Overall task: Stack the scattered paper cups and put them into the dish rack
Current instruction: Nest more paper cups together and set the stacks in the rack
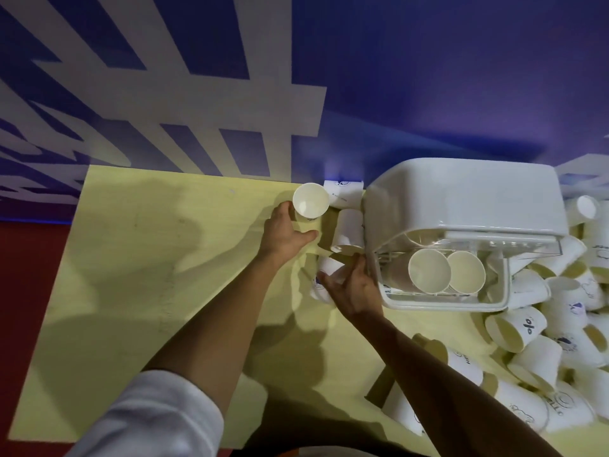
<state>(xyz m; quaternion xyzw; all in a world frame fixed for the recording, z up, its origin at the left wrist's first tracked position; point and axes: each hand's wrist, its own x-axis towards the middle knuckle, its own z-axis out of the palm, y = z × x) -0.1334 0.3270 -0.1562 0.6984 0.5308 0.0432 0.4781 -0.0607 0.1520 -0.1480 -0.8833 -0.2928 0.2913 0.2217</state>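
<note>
My left hand (pixel 285 232) was open, fingers touching the standing cup (pixel 310 201). My right hand (pixel 352 285) curled round a tipped cup (pixel 329 267). The dish rack (pixel 461 199) sat just beside it.

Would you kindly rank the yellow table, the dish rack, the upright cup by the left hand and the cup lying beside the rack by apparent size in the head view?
1. yellow table
2. dish rack
3. upright paper cup and lying paper cup: these look about alike, so they are left unranked.
</note>
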